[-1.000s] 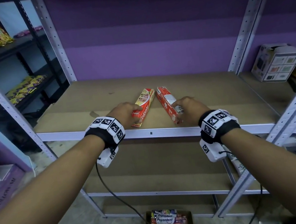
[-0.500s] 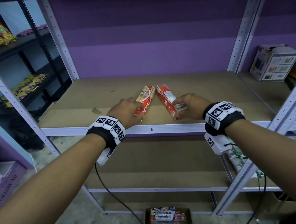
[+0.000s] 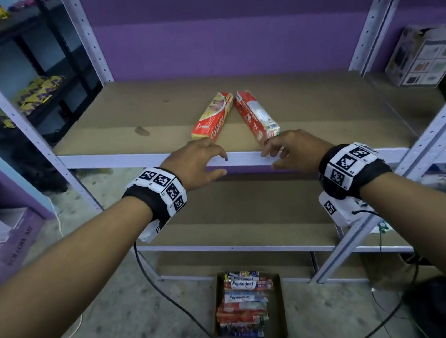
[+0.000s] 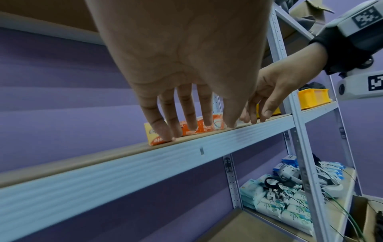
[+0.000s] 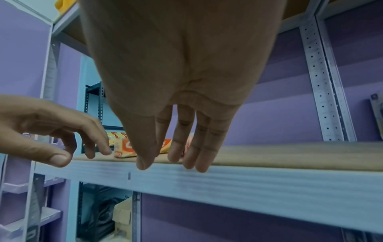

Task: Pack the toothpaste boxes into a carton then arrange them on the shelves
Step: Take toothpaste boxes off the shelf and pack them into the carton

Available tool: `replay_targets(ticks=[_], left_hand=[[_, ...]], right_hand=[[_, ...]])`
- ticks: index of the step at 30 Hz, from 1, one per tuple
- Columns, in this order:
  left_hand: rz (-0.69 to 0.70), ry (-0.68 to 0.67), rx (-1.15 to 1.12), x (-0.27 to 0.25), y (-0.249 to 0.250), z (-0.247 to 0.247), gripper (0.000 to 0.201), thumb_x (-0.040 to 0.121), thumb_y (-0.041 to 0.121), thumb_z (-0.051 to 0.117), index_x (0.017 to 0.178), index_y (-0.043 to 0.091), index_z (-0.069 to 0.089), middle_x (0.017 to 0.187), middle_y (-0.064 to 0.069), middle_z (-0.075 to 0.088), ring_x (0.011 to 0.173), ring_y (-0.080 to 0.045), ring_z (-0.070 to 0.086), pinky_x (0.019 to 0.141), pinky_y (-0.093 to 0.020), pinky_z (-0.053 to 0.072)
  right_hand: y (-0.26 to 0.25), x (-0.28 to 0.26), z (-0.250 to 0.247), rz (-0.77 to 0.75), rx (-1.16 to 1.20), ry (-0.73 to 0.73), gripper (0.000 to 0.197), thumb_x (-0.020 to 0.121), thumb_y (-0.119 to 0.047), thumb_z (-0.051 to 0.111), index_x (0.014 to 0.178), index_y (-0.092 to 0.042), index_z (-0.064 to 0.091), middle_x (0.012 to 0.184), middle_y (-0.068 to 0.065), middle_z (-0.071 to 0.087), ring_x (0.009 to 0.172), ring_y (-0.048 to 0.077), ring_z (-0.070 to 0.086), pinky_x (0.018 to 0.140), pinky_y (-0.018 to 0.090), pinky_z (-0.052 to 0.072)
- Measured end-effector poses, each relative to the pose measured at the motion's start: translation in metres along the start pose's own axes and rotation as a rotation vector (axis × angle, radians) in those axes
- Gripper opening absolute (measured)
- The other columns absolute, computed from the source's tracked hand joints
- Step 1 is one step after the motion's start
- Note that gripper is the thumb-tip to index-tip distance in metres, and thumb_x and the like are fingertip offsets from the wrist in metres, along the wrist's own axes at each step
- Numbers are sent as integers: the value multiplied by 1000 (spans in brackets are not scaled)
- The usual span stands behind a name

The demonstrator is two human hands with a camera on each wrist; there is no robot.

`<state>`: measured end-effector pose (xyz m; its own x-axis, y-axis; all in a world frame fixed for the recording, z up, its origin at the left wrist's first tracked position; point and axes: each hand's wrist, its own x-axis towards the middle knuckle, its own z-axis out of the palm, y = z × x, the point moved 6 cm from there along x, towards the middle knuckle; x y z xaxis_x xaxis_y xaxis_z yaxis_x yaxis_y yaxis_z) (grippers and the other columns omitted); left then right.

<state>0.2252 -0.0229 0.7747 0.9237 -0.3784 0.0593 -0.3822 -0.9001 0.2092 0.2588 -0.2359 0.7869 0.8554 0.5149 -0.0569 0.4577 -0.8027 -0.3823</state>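
Both hands empty, fingers loose: left hand and right hand at the shelf edge, two toothpaste boxes just behind.

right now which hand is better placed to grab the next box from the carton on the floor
Neither by much. The left hand and right hand are both open at the shelf edge. The carton lies below between them, nearer the left, so left, marginally.

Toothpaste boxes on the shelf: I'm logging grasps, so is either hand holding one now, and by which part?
Nothing is held. Left hand and right hand are open at the shelf edge; both toothpaste boxes lie free.
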Motion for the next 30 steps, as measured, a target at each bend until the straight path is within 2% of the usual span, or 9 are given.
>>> replay_targets(ticks=[5, 8, 12, 15, 19, 22, 24, 26, 30], left_hand=[[-49, -105, -61, -13, 2, 45, 40, 91, 46, 62, 126, 26, 60, 124, 0, 52, 115, -20, 53, 91, -33, 44], [-88, -185, -90, -23, 0, 82, 40, 91, 46, 62, 126, 27, 61, 127, -2, 53, 120, -22, 53, 99, -33, 43], [-147, -306, -191, -41, -10, 142, 36, 92, 42, 62, 125, 26, 60, 130, -4, 56, 131, -23, 45, 104, -36, 41], [-195, -420, -263, -58, -18, 192, 35, 94, 41, 60, 125, 25, 60, 124, 0, 57, 120, -21, 52, 95, -31, 43], [-269, -561, -302, -79, -28, 264, 39, 95, 43, 56, 129, 22, 58, 131, -3, 55, 114, -23, 55, 94, -34, 45], [-346, -597, -393, -96, -36, 319, 36, 94, 42, 59, 126, 24, 61, 128, -3, 58, 105, -20, 58, 84, -28, 42], [-416, -637, -437, -108, -42, 357, 35, 94, 41, 60, 124, 24, 62, 126, -3, 60, 106, -23, 61, 85, -29, 46], [-484, -678, -475, -119, -49, 396, 35, 94, 42, 60, 122, 22, 63, 126, -2, 62, 105, -22, 62, 88, -30, 49], [-573, -709, -528, -137, -65, 467, 28, 94, 38, 60, 117, 22, 66, 120, -2, 66, 103, -21, 63, 87, -29, 49]], right_hand=[[11, -10, 49, 21, -14, -143, 31, 85, -17, 75, 115, -18, 69, 112, 3, 64, 90, 12, 54, 83, 20, 40], [23, -15, 89, 78, -12, -242, 33, 85, -18, 75, 117, -17, 68, 111, 1, 65, 93, 14, 59, 83, 20, 41], [44, -25, 151, 149, 72, -346, 27, 82, -18, 78, 108, -17, 70, 101, -2, 63, 97, 20, 62, 87, 24, 46], [61, -36, 198, 179, 102, -454, 26, 84, -18, 75, 109, -23, 69, 109, 0, 65, 92, 14, 58, 85, 25, 47], [77, -50, 259, 160, 86, -562, 26, 90, -23, 70, 114, -16, 67, 116, 5, 65, 105, 24, 61, 92, 34, 49], [91, -57, 309, 188, 78, -643, 26, 93, -19, 64, 119, -16, 66, 123, 4, 64, 112, 23, 59, 95, 28, 45], [102, -61, 344, 223, 77, -701, 26, 95, -19, 60, 120, -18, 66, 128, 3, 62, 115, 22, 58, 96, 26, 42], [114, -65, 380, 271, 122, -741, 26, 95, -19, 58, 120, -19, 67, 129, 4, 62, 117, 24, 57, 98, 30, 43], [136, -69, 446, 339, 166, -753, 25, 96, -19, 56, 118, -20, 66, 127, 5, 62, 115, 26, 58, 91, 27, 44]])
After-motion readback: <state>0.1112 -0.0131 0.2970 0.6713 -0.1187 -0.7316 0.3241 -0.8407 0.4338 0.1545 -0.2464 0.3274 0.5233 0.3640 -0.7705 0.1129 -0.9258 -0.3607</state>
